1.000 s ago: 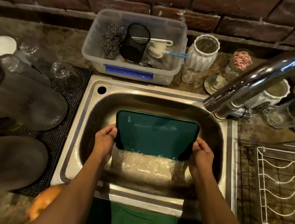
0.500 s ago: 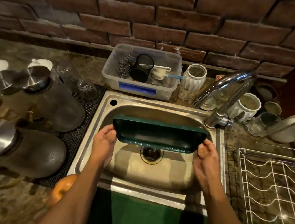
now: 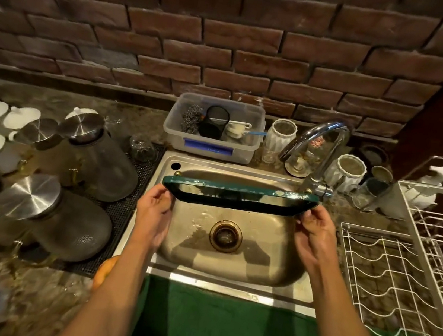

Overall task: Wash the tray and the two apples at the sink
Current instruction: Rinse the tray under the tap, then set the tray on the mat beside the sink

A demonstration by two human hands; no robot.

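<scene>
Watching the head cam feed rn — green tray (image 3: 240, 197) is held up over the steel sink (image 3: 294, 287), tipped so I mostly see its rim and a sliver of the wet inside. Left hand (image 3: 153, 209) pinches the tray's left end, fingers curled round the edge; right hand (image 3: 314, 232) does the same on the right end, so both are clamped on it w/ the tray between them. Drain (image 3: 225, 236) sits right below, basin looks wet. Faucet (image 3: 320, 150) arcs over the back right corner, just behind the tray. One orange-ish apple (image 3: 104, 270) peeks out by my left forearm on the counter — mostly hidden, can't see a second one. Wire dish rack (image 3: 386, 279) to the right, lidded glass jars (image 3: 78, 164) on the left, clear plastic tub (image 3: 214, 129) w/ scrubbers behind the sink.
</scene>
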